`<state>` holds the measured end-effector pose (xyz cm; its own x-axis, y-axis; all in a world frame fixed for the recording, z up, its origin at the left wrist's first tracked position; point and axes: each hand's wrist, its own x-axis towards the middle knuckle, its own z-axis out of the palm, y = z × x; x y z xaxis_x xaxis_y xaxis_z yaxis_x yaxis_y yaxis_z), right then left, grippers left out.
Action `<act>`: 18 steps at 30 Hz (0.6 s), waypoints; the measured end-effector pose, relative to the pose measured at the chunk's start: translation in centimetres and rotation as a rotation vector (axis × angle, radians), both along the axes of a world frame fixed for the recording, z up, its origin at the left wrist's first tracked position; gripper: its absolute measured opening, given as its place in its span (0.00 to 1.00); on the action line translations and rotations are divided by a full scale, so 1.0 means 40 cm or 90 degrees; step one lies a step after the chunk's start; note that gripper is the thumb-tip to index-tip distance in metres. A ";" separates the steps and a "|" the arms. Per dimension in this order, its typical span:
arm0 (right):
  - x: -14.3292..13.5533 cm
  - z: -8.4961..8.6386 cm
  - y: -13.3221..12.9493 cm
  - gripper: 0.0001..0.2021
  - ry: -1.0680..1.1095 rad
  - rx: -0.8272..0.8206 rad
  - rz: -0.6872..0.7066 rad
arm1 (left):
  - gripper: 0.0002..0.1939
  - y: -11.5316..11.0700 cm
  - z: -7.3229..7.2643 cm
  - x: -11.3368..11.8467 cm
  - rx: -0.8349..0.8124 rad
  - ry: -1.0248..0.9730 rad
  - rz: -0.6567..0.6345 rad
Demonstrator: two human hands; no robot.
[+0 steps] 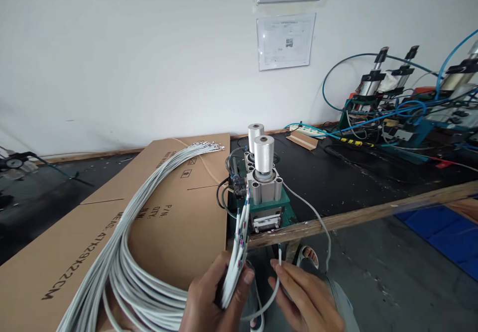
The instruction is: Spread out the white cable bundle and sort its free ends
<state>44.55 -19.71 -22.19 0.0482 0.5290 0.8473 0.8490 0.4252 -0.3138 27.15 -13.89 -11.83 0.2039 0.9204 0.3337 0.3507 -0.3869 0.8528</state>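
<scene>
The head view is showing work that appears well under way but unfinished. Many pale cables (144, 192) are lying in a curve on the cardboard (190, 242), their tips gathering near its back edge; that much looks done. The left hand (205, 297) is clasping a bundle (235, 267), its fingers wrapping around it and coloured wires showing at several ends. The right hand (311, 299) is pinching a single cable (280, 262) between its fingers, upright and apart from the bundle. These held pieces are seemingly the part left to deal with, as neither is resting with the tips on the cardboard. The machine (266, 192) is standing on the counter (354, 187) just beyond. The single cable's tip is too small to judge whether it is finished.
</scene>
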 end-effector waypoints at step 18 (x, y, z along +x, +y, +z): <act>-0.056 -0.039 -0.030 0.12 0.011 -0.016 -0.068 | 0.16 0.002 0.004 0.001 -0.035 0.061 0.017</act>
<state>42.32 -20.93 -23.76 0.1198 0.5406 0.8327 0.8831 0.3253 -0.3382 27.18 -13.81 -11.66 0.2080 0.9424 0.2621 0.4414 -0.3295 0.8346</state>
